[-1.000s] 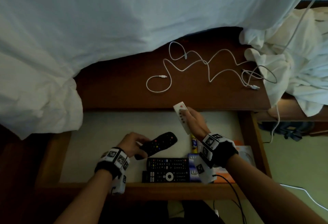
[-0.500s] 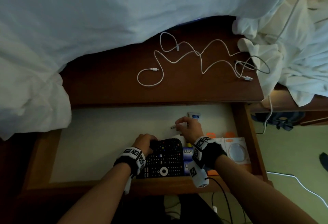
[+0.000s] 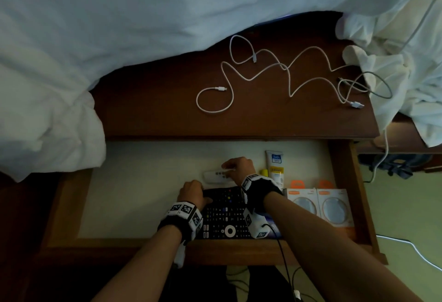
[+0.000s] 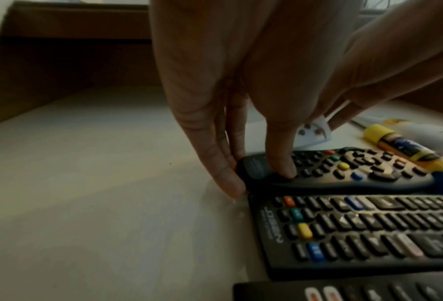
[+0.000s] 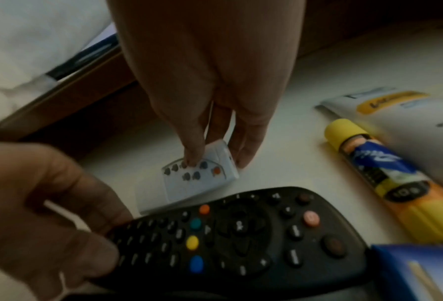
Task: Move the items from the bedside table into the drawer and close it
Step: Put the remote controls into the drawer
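Nearest me, by the front rail of the open wooden drawer (image 3: 344,177), two flat black button-covered remotes (image 3: 224,227) lie side by side. Just behind them the left hand (image 3: 192,193) pinches the end of a rounded black remote with coloured buttons (image 5: 238,230), thumb on its keys and fingers (image 4: 225,179) down its end, their tips on the pale drawer floor. A second ago that remote hung tilted in the air; now it lies flat against the others, so I judge it as good as delivered.

A little further in, the right hand (image 3: 239,166) has brought down the small white remote with dark buttons (image 5: 197,179), which a second ago was up at the tabletop's edge. Its grip pinches the remote's end, one fingertip on the keys; the remote lies on the drawer floor just beyond the rounded black one. Beside it lie a yellow glue stick (image 5: 385,175) and a white-and-yellow tube (image 3: 275,165).

Beyond, on the dark brown wooden tabletop (image 3: 155,110), a long white charging cable (image 3: 260,72) sprawls in loose loops, not yet collected. The drawer stands open.
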Demonstrator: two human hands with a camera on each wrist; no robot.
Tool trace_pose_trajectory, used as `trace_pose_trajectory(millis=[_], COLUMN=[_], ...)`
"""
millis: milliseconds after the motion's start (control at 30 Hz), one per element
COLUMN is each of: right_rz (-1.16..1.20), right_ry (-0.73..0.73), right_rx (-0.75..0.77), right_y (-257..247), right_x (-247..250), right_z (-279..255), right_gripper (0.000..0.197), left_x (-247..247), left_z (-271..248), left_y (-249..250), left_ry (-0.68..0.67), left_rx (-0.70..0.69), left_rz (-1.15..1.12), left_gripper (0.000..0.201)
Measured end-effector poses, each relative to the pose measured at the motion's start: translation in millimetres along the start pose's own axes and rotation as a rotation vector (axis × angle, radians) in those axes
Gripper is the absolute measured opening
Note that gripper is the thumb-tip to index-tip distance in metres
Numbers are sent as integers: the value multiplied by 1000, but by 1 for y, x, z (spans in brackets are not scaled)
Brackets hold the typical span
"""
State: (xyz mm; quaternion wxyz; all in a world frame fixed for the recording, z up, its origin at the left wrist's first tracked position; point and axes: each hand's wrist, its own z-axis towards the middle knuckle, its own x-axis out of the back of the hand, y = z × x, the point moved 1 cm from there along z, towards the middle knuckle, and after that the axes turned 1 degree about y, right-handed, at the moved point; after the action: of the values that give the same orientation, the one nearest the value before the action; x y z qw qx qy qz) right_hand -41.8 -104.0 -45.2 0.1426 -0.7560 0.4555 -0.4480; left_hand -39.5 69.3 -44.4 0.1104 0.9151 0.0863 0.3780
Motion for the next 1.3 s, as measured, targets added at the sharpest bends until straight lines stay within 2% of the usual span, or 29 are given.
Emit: trace_pose_trajectory(millis=[100,267,367,433,500,600,700,800,867,933,967,1033,1100,1167,1200,1233,1300], right_rz=[-152,-339,-369,-330,-249,-115,-7,78,89,51,3,-102,-88,-24,-1,20,37], right_ry=[-70,-93,-107,-65,52,300,618,845,820,641,535,420,440,462,473,482,512], right_rx=[43,87,116,129,167,273,347,265,156,63,35,50,161,279,325,351,393], right_y=[-1,6,5,0,-9,-27,-43,-50,-49,-47,-45,-45,-47,-51,-54,-56,-59], right_x=[-9,-15,-12,-3,14,53,105,156,183,205,213,225,231,235,239,244,258], right_z=[5,5,1,-6,-16,-29,-34,-28,-15,1,8,14,8,-5,-12,-20,-34], right_gripper=[28,36,38,35,27,13,11,24,45,63,63,37,15,12,12,14,20], left_x=[1,2,6,12,26,61,105,143,159,166,168,170,171,172,173,175,185], left_z=[2,3,1,0,-2,-4,-11,-26,-31,-28,-24,-18,-13,-10,-9,-9,-8], left_y=[2,1,3,7,16,43,91,147,180,205,215,230,244,256,261,265,273], left_ry=[-9,-52,-68,-87,-75,6,200,416,533,563,560,559,536,377,270,206,269], left_rx=[46,51,62,63,46,-9,-117,-322,-470,-558,-591,-664,-776,-858,-864,-875,-934], left_rz=[-17,-37,-11,42,92,139,71,-68,-135,-163,-177,-190,-161,-149,-155,-149,-118], left_gripper=[49,39,42,41,36,39,28,19,15,9,12,24,47,71,75,72,46])
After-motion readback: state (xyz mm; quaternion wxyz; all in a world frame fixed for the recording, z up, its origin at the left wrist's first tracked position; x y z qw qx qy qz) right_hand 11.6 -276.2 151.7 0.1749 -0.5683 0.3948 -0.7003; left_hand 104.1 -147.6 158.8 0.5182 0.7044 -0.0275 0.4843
